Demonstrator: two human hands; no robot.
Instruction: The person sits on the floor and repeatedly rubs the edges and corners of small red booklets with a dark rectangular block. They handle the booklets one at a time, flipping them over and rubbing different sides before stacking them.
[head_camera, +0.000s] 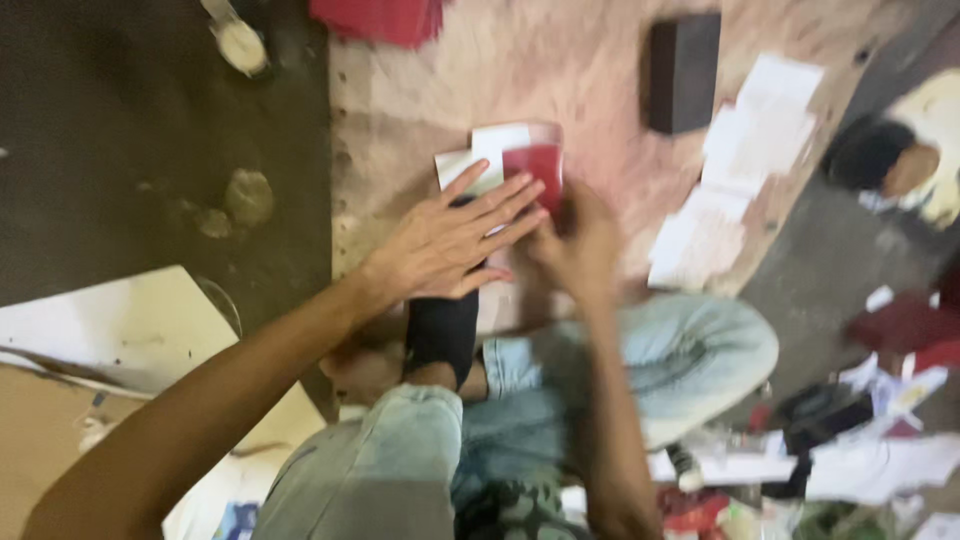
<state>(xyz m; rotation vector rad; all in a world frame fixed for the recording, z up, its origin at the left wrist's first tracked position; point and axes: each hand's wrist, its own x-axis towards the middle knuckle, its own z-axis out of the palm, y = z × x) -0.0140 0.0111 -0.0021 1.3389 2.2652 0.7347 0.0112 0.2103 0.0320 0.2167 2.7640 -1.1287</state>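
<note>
Two bare hands meet over a small red-and-white folded card piece (520, 158) that lies on a pinkish, worn board (420, 90) set on the floor. The left hand (450, 240) is spread flat, fingers wide, pressing down on the near part of the piece and on a black strip (441, 335) that runs from under the palm toward the person's knees. The right hand (580, 235) is blurred; it sits just beside the piece's right edge with fingers curled at the red part, but whether it pinches the piece or only touches it I cannot tell.

The board's left edge runs close to the left wrist, with dark floor (130, 150) beyond it. Open board lies ahead of the piece.

To the right, a dark rectangular block (682, 72) stands near the far edge, and loose white paper sheets (740, 170) trail down that side. A stack of red sheets (380, 18) lies at the top edge. A pale cardboard sheet (120, 330) sits left of the forearm. Scattered papers and red scraps (880, 420) crowd the floor at right, behind the person's pale-jeaned legs (660, 350).
</note>
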